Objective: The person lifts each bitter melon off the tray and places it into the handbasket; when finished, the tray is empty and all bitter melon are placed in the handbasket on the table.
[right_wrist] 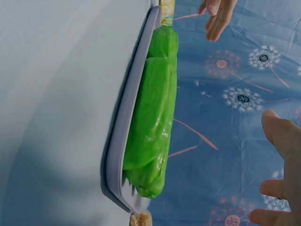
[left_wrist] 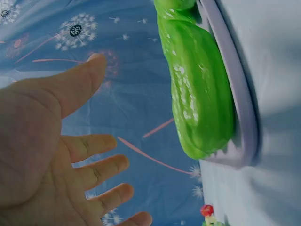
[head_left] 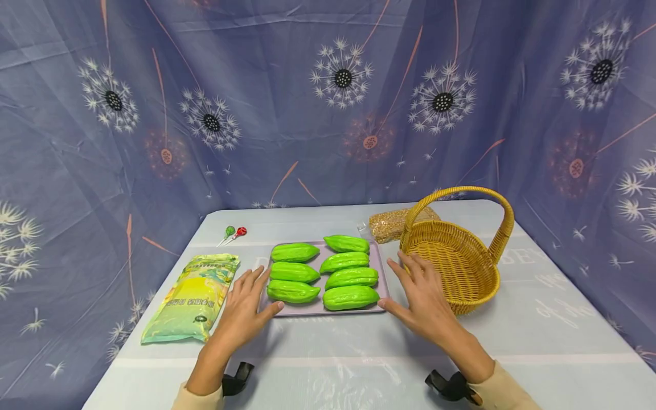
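Note:
Several green ridged bitter-melon-like vegetables lie in two columns on a shallow lilac tray. My left hand hovers by the tray's left side, fingers spread and holding nothing. On the opposite side, my right hand is held with its fingers apart, between the tray and a yellow wicker basket with a tall handle. The left wrist view shows the left palm apart from the nearest green vegetable. In the right wrist view, the right fingers stand clear of the tray.
A green and yellow printed bag lies on the left of the table. Behind it are a green lollipop and a red lollipop. A clear pack of tan grains sits behind the basket. A dandelion-print curtain encloses the table.

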